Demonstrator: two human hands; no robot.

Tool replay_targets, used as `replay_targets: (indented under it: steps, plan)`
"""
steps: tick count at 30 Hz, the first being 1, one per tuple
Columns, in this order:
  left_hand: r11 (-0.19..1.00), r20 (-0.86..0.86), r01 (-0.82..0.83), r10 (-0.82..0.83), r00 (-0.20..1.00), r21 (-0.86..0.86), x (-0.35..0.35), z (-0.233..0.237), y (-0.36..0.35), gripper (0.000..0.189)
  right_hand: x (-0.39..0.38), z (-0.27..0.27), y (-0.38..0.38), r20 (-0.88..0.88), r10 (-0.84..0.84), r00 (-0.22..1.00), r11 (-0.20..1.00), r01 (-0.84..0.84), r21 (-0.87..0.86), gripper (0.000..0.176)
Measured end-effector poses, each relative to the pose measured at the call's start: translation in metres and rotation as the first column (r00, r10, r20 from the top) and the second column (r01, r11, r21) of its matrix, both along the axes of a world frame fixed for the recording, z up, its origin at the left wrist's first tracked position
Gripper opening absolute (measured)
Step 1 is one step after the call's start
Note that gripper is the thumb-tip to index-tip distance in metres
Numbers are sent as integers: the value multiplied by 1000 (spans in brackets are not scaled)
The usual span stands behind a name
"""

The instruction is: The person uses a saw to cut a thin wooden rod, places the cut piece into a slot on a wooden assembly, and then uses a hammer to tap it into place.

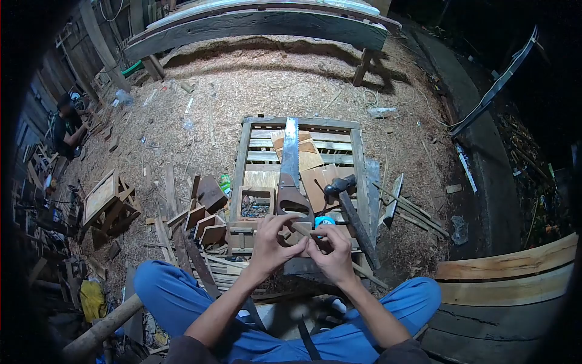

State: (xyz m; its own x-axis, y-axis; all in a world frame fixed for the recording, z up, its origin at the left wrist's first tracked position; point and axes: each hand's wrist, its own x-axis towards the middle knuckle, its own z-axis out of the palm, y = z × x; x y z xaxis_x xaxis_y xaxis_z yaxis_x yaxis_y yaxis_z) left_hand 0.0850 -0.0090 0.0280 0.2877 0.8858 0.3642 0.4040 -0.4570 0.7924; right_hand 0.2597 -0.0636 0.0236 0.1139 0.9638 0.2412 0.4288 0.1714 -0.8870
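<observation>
My left hand (272, 246) and my right hand (331, 250) meet above the near edge of a slatted wooden frame (357, 142). Between the fingers of both hands is a small wooden piece (301, 229); the thumbs come close together below it. Just beyond lies a handsaw (290, 158), its brown handle toward me. A blue tape measure (324, 221) sits right behind my right hand. To the right, a hammer (356, 221) rests at a slant with its dark head away from me. Thin wooden boards (309, 155) lie under the saw.
A long wooden bench (260, 31) stands at the back. Another person (68, 130) sits at the far left. A small wooden stool (108, 200) and scrap pieces (212, 230) lie left; planks (509, 267) lie right. Wood shavings cover the ground.
</observation>
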Motion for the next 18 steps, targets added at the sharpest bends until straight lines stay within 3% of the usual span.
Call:
replay_targets:
  steps: [2,6,8,9,11,14,18]
  plan:
    - [991,164,-58,77,983,-120,6,4,-5,36,-4,1,-1,-68,-54,996,998,51,-45,19]
    - [974,179,24,18,984,-227,8,-19,-14,30,-4,3,-2,-165,-91,982,993,77,-90,20]
    - [903,198,53,36,980,-427,10,-16,-17,22,-5,5,-2,-183,-92,979,991,72,-115,21]
    - [903,199,53,36,979,-426,10,-18,-19,22,-6,4,-2,-217,-87,972,993,67,-100,20]
    - [765,374,162,110,921,-623,10,-24,-23,22,-7,-2,-4,-250,-81,965,994,61,-86,20]
    - [719,481,238,151,863,-653,11,-18,-27,22,-7,-10,-4,-238,-73,969,996,61,-58,21]
    - [729,472,231,142,870,-645,10,-11,-30,22,-10,-13,-6,-250,-66,966,997,53,-59,20]
